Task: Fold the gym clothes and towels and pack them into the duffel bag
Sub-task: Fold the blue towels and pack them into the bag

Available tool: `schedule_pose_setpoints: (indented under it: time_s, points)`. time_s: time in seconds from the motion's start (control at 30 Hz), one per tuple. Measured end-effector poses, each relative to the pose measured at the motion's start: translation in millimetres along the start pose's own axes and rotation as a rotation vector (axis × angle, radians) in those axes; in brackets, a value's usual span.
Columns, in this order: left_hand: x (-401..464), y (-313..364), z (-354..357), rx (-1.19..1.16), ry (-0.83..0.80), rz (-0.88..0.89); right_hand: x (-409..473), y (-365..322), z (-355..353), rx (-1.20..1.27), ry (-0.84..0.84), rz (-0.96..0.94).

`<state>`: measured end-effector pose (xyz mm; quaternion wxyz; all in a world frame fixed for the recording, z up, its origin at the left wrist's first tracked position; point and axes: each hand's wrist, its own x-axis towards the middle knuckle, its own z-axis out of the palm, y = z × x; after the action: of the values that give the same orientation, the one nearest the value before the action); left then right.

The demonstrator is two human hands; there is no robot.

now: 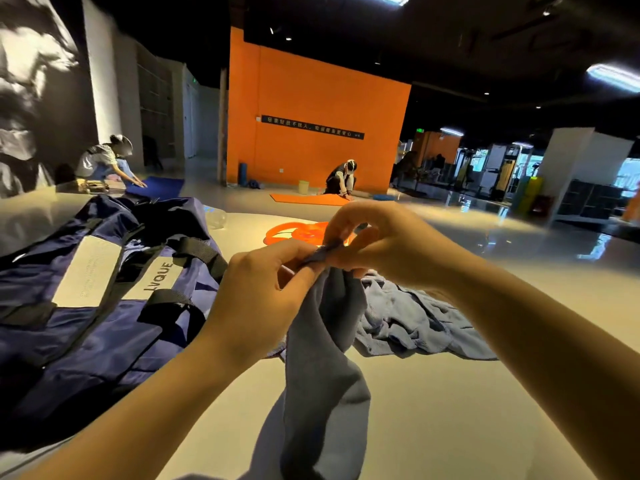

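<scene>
Two hands meet at the top edge of a grey-blue towel (pixel 325 375), which we hold up so that it hangs down toward us over the pale floor (pixel 433 427). Our left hand (pixel 256 299) pinches the cloth's edge between thumb and curled fingers, and our right hand (pixel 377 244) pinches the same edge just beside it, fingers bent over the fabric. Behind the towel, a crumpled light-blue garment (pixel 415 320) lies on the floor. To our left sits the navy duffel bag (pixel 104 306), slumped, with black straps and white patches. Farther off, an orange band (pixel 298 233) rests on the floor. Well beyond, two people kneel at a blue mat (pixel 156 187) and an orange mat (pixel 308 199) before an orange wall (pixel 311 98).
</scene>
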<state>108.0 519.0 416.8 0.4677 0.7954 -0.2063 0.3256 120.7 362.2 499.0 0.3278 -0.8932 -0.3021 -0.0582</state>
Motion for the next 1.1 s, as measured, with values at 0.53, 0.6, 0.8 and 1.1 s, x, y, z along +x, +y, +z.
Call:
schedule_pose_setpoints:
  time_s: [0.53,0.6,0.8,1.1]
  points:
    - [3,-59,-43,0.232,-0.14,-0.209,16,25,-97,0.111,0.845,0.017]
    - [19,-58,-56,0.167,-0.078,-0.251,16,31,-110,0.035,0.856,0.043]
    - [90,-31,-89,-0.24,0.27,-0.268,18,32,-124,-0.066,0.787,0.071]
    - [157,63,-142,0.262,0.377,0.416,15,-53,-186,-0.313,0.787,-0.098]
